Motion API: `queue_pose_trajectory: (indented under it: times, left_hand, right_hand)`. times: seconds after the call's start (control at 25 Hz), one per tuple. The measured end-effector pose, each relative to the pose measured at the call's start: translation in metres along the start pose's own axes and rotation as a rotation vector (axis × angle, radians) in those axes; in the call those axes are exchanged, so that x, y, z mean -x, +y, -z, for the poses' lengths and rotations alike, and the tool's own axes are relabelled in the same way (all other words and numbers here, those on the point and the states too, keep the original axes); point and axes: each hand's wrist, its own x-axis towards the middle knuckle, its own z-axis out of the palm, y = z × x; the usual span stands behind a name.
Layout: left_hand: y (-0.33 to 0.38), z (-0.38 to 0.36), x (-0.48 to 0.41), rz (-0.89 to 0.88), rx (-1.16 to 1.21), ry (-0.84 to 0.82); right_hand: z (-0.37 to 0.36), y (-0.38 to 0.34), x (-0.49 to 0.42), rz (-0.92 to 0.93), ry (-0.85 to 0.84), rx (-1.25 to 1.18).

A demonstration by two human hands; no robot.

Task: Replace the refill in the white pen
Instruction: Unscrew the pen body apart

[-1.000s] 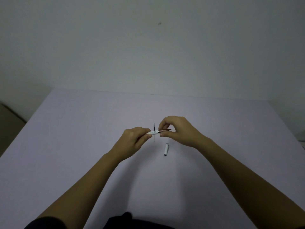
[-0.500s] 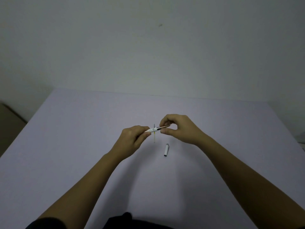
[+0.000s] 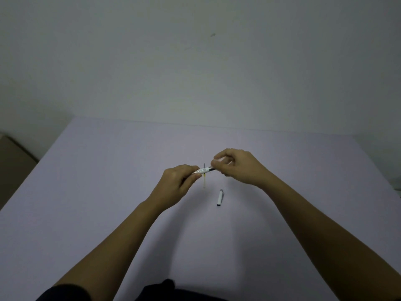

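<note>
1. Slim white plastic pen barrel (image 3: 204, 170), held above the lilac table (image 3: 108, 170): left hand (image 3: 178, 183) pinches its body; right hand (image 3: 236, 166) grips the dark tip end.
2. Light, stiff, probably slippery; best held mid-barrel.
3. Thin spare refill (image 3: 204, 181) and white cap (image 3: 220, 197) lie below.

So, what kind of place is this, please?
Probably a plain indoor work desk: a bare pale table against a blank wall, with only a pen cap and a loose refill on it.

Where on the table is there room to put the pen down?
The table is bare left of the left hand and beyond both hands. It is crowded between the hands, by the spare refill and cap.
</note>
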Motion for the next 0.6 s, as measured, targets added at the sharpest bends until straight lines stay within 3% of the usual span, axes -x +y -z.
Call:
queue_pose_trajectory:
  times: [0.28,0.48,0.6]
  left_hand:
    - [0.0007,0.0010,-0.0003,0.009,-0.004,0.012]
    - [0.0016,0.0001,-0.0008,-0.002,-0.007,0.002]
    - [0.0013,-0.0017,0.0001,0.008,-0.003,0.026]
  right_hand:
    - [0.0022,-0.0025,0.0019,0.015,-0.034,-0.169]
    - [0.0037,-0.0093,0.0005,-0.026,-0.011,-0.024]
    - [0.0038,-0.0100,0.0012,-0.006,-0.048,-0.102]
